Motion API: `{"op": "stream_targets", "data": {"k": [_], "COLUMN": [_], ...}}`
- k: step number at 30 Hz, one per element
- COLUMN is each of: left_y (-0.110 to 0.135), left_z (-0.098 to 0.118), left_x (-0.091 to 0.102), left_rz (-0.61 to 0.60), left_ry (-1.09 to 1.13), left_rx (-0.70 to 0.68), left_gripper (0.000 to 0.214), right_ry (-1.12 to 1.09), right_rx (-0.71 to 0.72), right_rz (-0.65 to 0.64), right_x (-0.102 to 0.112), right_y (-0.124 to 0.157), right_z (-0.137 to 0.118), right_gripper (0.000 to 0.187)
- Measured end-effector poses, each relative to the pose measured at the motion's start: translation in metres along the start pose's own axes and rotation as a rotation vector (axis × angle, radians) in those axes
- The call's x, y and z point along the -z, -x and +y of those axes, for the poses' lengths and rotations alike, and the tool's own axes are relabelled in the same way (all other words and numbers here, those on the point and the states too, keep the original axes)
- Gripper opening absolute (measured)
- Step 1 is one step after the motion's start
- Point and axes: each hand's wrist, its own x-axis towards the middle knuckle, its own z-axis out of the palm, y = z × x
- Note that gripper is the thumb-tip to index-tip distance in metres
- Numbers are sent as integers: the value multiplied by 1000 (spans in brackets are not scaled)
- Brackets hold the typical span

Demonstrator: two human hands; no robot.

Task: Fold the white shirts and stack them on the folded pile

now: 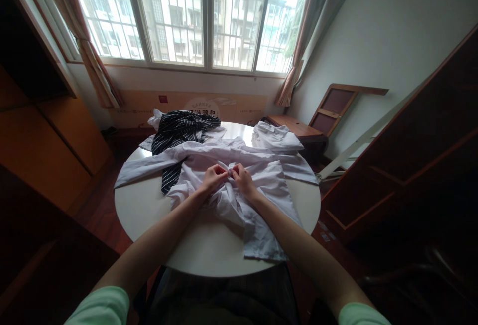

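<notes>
A white long-sleeved shirt [261,175] lies spread over the round white table [201,250], its sleeves stretched out to both sides. At the middle of its front, my left hand [215,175] pinches the cloth between thumb and fingers. Close beside it, almost fingertip to fingertip, my right hand [242,178] pinches the shirt too. Between the two hands the fabric is gathered; any button there is too small to make out. The lower part of the shirt is rumpled and hangs near the table's front edge.
Behind the shirt on the left lies a black garment with white stripes [179,128]. A folded white stack of clothing [276,137] sits at the back right. Beyond the table are a wooden bench [295,127], a long printed box [149,108] and a barred window [172,16].
</notes>
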Motion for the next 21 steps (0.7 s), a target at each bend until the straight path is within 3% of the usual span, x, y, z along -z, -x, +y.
{"op": "stream_targets", "data": {"k": [10,21], "left_y": [-6,-6], "left_z": [-6,-6], "left_x": [-2,-1], "left_rz": [48,33], "left_ry": [23,7], "left_rx": [-26,-32], "left_gripper": [16,12], "right_ry": [7,48], "right_rx": [90,91], "right_rz": [2,7], "right_x": [2,1], "right_y": [-1,0], "right_z": [0,3], "right_gripper": [8,8]}}
